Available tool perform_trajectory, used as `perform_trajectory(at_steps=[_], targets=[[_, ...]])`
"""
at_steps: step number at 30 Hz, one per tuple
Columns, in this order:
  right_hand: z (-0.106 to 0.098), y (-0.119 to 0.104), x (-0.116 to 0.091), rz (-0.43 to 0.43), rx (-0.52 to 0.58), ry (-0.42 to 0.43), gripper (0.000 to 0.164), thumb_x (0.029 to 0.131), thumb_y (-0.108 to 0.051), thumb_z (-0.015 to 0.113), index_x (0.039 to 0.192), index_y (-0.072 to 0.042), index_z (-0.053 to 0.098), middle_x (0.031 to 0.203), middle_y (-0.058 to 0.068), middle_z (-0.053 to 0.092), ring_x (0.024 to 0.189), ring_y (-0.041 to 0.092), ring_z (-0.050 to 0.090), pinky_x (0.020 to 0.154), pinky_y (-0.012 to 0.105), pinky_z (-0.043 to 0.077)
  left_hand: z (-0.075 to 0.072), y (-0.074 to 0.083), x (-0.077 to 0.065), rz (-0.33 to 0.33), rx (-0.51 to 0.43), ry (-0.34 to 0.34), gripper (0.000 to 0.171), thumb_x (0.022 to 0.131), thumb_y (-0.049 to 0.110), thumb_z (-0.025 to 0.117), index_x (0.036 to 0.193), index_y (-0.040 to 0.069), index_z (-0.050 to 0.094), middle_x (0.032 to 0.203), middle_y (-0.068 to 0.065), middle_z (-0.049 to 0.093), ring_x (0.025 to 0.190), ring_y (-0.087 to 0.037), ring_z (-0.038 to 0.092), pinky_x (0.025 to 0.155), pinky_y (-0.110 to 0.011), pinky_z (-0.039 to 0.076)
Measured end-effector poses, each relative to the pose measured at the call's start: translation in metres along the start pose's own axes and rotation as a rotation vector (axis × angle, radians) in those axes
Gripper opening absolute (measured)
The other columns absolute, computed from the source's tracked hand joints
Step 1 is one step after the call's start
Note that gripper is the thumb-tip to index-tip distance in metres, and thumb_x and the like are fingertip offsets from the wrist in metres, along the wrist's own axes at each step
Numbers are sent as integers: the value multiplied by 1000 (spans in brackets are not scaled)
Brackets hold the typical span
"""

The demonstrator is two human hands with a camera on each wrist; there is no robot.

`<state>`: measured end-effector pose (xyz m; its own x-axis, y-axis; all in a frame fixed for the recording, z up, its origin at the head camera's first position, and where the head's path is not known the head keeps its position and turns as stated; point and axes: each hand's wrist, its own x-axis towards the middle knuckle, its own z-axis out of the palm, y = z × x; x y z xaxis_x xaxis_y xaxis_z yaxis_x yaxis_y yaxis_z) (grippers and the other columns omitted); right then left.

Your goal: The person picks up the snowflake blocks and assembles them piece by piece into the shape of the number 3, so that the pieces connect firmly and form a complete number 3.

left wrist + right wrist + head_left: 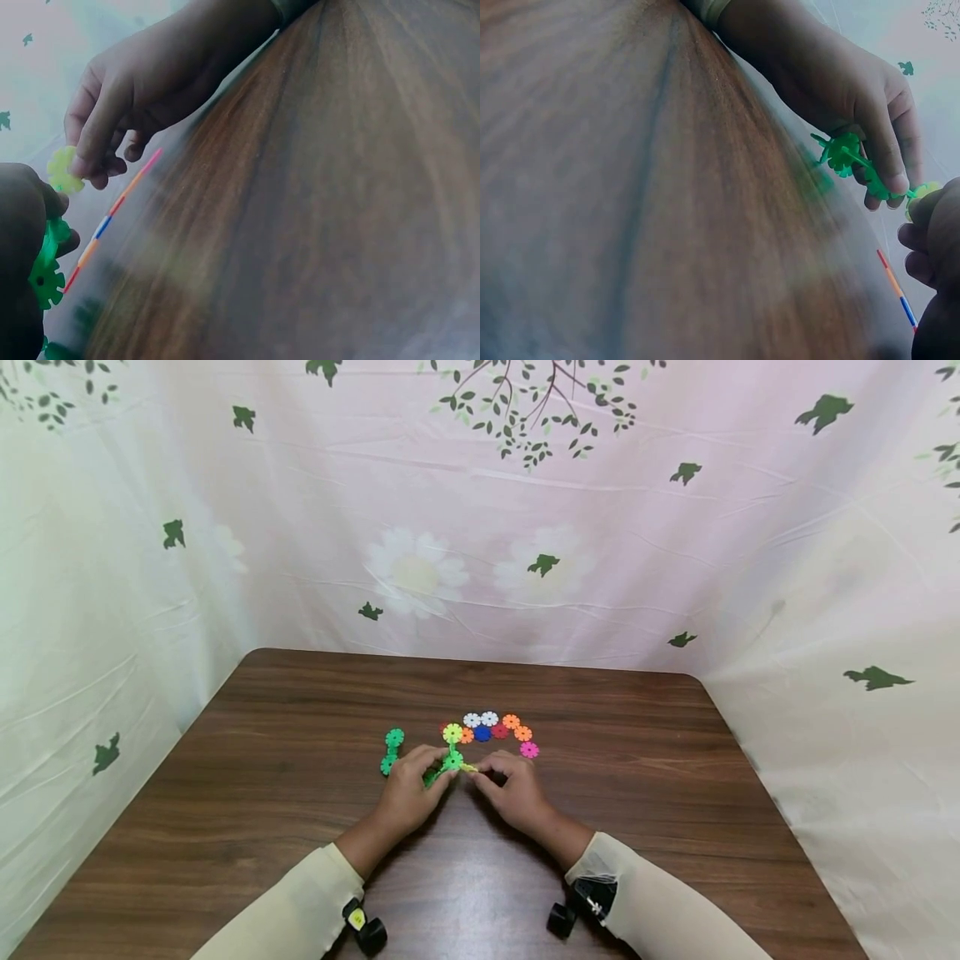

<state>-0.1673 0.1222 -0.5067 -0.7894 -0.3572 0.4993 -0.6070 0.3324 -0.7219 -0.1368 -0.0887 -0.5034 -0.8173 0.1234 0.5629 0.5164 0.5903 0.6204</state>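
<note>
Over the middle of the table, my left hand (408,787) grips a joined chain of green notched plastic discs (453,761). A yellow-green disc (452,732) tops the part that points away from me. Just to the right, my right hand (519,792) pinches a yellow notched disc (65,169) between thumb and fingers, at the edge of the green chain. In the right wrist view the green discs (844,154) stick out from under the left hand, and the yellow disc (924,196) meets them at the fingertips. Whether their slots are locked together is hidden.
Beyond the hands lie flat discs: white (472,720), blue (482,733), red (500,731), orange (512,721) and pink (529,749). Left of the left hand is a separate group of green discs (394,738). A printed curtain (480,527) surrounds the brown wooden table (300,710).
</note>
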Motion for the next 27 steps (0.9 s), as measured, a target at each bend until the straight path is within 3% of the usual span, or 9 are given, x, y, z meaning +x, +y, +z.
perform_trajectory(at_steps=[9, 17, 24, 27], targets=[[5, 0, 1, -146, -11, 43, 10, 91, 2, 86, 83, -3, 82, 87, 8, 81, 81, 23, 78, 73, 30, 63, -2, 3, 0, -14, -25, -1, 32, 91, -1, 86, 121, -8, 77, 111, -17, 79, 97, -27, 77, 83, -41, 66], [7, -1, 2, -177, -15, 60, 13, 89, 4, 87, 80, -4, 81, 81, 6, 80, 72, 16, 71, 66, 25, 56, -1, 3, 1, -3, -37, 4, 31, 89, -3, 87, 118, -10, 77, 106, -17, 79, 92, -26, 77, 80, -37, 66], [7, -5, 2, -168, -97, 71, 13, 88, -3, 89, 80, -9, 82, 80, 1, 79, 72, 6, 66, 76, 27, 45, 0, 2, 1, -2, -30, 4, 31, 90, -2, 86, 119, -9, 77, 107, -16, 78, 92, -24, 76, 80, -35, 66], [8, -5, 1, -162, -85, 68, 10, 89, -2, 89, 83, -8, 83, 82, 2, 80, 73, 7, 68, 74, 25, 49, 1, 2, 0, -5, -38, 14, 30, 90, -2, 86, 118, -9, 76, 107, -18, 78, 91, -26, 76, 79, -37, 66]])
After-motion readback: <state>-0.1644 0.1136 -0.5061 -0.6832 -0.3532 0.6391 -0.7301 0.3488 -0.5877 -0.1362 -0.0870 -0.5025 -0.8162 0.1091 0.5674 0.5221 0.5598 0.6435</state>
